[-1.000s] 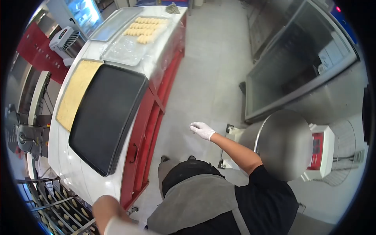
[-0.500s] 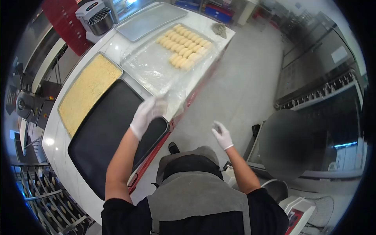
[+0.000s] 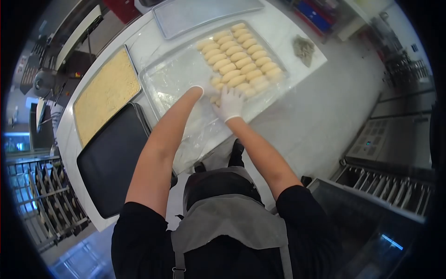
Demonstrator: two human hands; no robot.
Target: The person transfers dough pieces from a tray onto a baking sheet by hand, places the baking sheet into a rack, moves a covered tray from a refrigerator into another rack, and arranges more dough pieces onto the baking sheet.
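Observation:
Rows of pale, oblong dough pieces lie on a plastic-covered tray on the table. My right hand, in a white glove, is at the near edge of these rows. Its fingers are spread and touch the closest pieces. Beside it, to the left, is my left hand, also gloved, low over the clear plastic sheet. Its fingers are blurred and hard to separate from the plastic and the nearest dough, so their grip does not show.
A tray of yellow crumbs lies on the left of the white table, with black baking trays nearer me. Behind the dough is a bare metal tray. A crumpled cloth sits near the right corner.
Both hands have moved forward from above the black trays and the floor to the dough tray. My body has come closer to it, and the view has shifted with me.

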